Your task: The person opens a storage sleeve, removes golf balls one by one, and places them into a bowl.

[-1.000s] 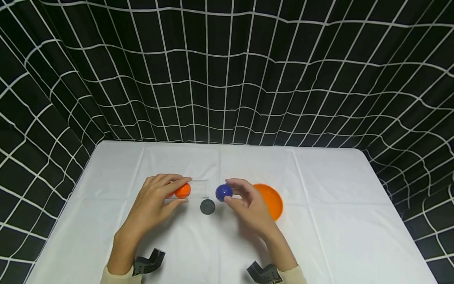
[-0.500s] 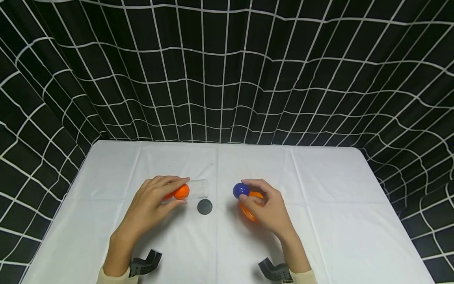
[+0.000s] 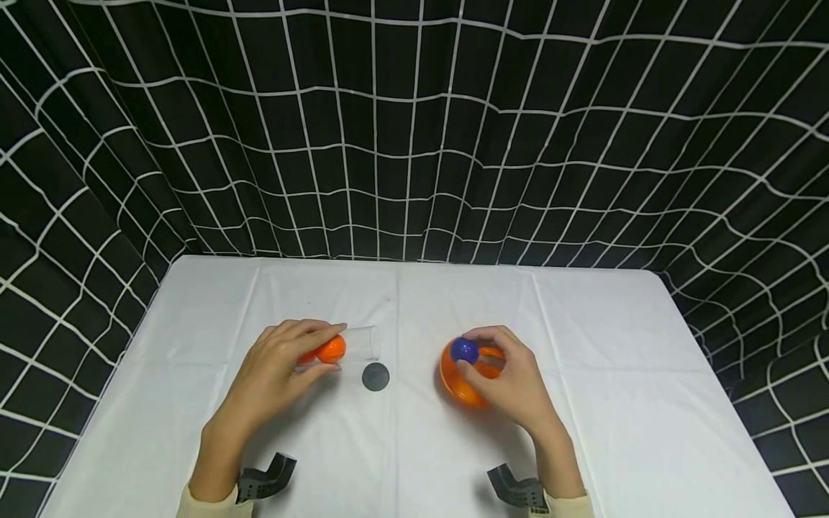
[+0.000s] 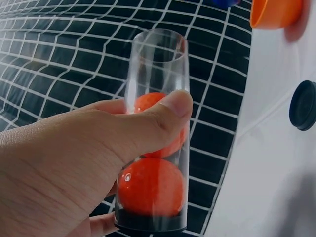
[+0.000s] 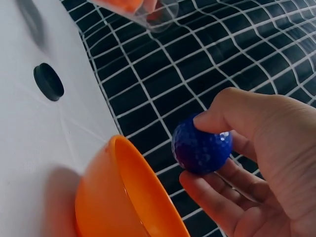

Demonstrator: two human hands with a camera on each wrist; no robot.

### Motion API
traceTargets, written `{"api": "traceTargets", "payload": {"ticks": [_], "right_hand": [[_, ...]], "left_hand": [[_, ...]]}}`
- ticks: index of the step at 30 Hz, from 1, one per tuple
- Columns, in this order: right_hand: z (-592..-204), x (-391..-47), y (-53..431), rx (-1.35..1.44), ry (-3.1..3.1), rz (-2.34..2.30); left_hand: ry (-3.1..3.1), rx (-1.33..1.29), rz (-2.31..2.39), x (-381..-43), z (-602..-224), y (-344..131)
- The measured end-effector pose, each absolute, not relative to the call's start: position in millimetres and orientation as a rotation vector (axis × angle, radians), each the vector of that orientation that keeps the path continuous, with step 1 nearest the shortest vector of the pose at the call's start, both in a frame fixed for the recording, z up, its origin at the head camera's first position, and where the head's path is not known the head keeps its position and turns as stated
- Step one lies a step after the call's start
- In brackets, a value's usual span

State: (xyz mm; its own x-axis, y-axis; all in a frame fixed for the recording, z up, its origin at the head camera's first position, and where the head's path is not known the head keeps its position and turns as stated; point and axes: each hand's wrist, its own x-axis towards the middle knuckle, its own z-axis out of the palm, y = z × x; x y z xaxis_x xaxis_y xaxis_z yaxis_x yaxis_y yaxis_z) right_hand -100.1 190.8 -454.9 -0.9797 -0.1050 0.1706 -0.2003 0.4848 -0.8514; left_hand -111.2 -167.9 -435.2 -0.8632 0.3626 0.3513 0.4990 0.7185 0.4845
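Note:
My left hand grips a clear plastic tube, its thumb across the near side. Two orange balls are stacked in the dark-based end, and the other end has no cap on it. Between thumb and fingertips, my right hand pinches a dimpled blue golf ball. That ball is held over the orange bowl, overlapping its left part in the head view. Part of the bowl is hidden behind the right hand.
A dark round cap lies on the white cloth-covered table just in front of the tube's uncapped end. Behind the table hangs a black curtain with a white grid.
My right hand has carried the blue golf ball to the right, away from the tube's mouth to over the orange bowl. The left hand and tube stay nearly still.

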Motion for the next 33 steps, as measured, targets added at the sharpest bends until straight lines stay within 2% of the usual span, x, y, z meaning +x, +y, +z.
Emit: {"api": "traceTargets", "payload": {"ticks": [15, 33], "right_hand": [[-463.5, -102.7, 194.7, 0.329, -2.685, 1.210], [-465.6, -102.3, 195.9, 0.295, -2.823, 1.065]], "left_hand": [[-2.722, -0.690, -0.813, -107.8, -433.6, -165.4], [-2.704, -0.693, -0.819, -108.6, -432.1, -165.5]]}}
